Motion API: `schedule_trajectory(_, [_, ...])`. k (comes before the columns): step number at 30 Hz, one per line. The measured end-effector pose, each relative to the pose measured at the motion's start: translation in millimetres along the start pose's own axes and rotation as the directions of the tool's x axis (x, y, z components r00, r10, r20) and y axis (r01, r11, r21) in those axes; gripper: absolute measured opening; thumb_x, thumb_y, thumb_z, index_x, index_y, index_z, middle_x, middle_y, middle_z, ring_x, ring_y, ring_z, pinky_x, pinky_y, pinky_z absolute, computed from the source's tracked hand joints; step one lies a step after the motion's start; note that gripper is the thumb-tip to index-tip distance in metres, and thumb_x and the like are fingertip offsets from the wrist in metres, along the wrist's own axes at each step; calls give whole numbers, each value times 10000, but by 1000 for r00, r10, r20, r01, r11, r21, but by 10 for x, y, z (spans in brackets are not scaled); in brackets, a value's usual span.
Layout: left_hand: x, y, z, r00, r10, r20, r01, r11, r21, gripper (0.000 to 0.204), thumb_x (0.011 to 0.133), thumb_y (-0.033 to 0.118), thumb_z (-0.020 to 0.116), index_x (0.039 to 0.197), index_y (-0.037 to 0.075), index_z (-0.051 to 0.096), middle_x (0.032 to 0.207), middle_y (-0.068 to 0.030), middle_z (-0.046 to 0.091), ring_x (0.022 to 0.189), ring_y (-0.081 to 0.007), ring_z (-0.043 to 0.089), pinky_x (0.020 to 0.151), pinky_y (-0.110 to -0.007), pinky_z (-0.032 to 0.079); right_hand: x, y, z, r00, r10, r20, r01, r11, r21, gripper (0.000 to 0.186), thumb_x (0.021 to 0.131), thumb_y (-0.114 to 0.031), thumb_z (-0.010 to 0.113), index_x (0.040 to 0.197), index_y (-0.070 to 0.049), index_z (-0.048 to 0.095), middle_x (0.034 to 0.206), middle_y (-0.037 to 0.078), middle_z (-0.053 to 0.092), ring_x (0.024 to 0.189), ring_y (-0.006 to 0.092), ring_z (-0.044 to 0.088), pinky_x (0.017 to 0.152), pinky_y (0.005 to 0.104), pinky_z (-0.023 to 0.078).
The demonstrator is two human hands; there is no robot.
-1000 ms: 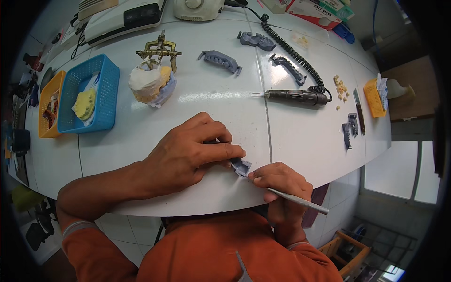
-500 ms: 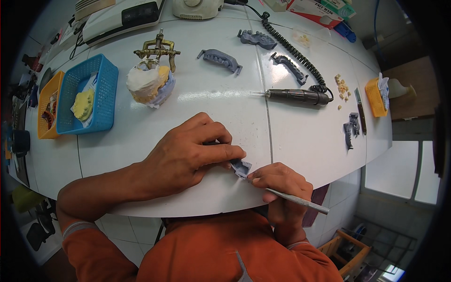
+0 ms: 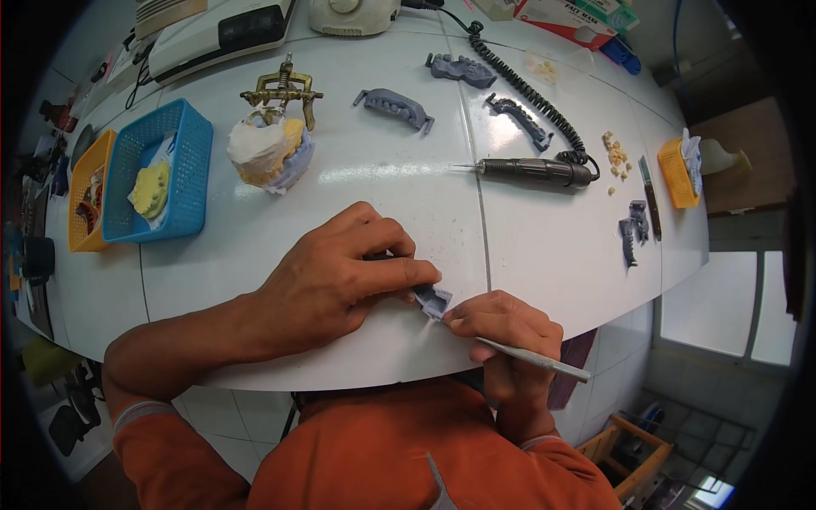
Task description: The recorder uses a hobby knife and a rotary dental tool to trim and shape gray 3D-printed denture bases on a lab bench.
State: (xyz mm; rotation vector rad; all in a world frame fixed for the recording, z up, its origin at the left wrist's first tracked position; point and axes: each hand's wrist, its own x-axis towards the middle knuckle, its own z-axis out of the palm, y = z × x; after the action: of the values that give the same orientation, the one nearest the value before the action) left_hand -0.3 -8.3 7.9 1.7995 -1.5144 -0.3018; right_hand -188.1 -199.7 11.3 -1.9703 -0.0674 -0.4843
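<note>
My left hand presses a small dark grey-blue moulded dental piece against the white table near its front edge. Its hollow, lighter end sticks out past my fingertips; the rest lies hidden under the hand. In my right hand is a scalpel-like tool with a flat metal handle, gripped like a pen. The handle slants back to the lower right. Its working tip meets the near right edge of the piece, too small to make out. Fine crumbs lie on the table just beyond.
Ahead stand a brass articulator with a dental model, and blue and orange baskets to the left. A corded handpiece, grey moulded pieces, loose teeth and a knife lie right of centre.
The whole view has shifted very slightly. Both hands keep nearly the same grip and place, with the tool's tip still at the edge of the piece.
</note>
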Motion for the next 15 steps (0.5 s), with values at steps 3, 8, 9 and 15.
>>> schedule_trajectory(3, [-2,-14,3,1000,3,-17,-4,1000,-22,456,820,-35,830,1236,151,843,1045,-39,683,991,-250,632,824,-376,558,4,16,0,999,-46,17,46,999,-4,204,809,65,811,1003,21,766,949,154,767,842,276,784,724,358,646])
schedule_trajectory(8, [14,-26,-34,1000,-29,0,29,994,-109,389,865,40,866,1234,161,844,1047,-38,691,987,-240,644,841,-379,554,-49,5,23,994,-105,-31,102,992,-72,243,975,-227,775,993,15,795,909,160,773,845,295,814,745,388,673])
schedule_trajectory(9, [19,-27,-41,1000,-26,0,26,994,-108,389,865,40,866,1234,161,844,1047,-38,691,987,-240,644,841,-379,554,-50,-3,20,994,-107,-32,104,992,-74,243,975,-227,775,993,15,795,909,160,773,845,295,814,745,388,673])
schedule_trajectory(15, [32,-2,-69,998,-59,-8,58,989,-134,341,876,83,885,1207,150,842,1042,-41,691,975,-236,643,831,-372,548,-30,-29,8,996,-66,-59,64,997,-32,224,946,-208,793,1009,6,815,930,169,790,872,322,827,767,401,680])
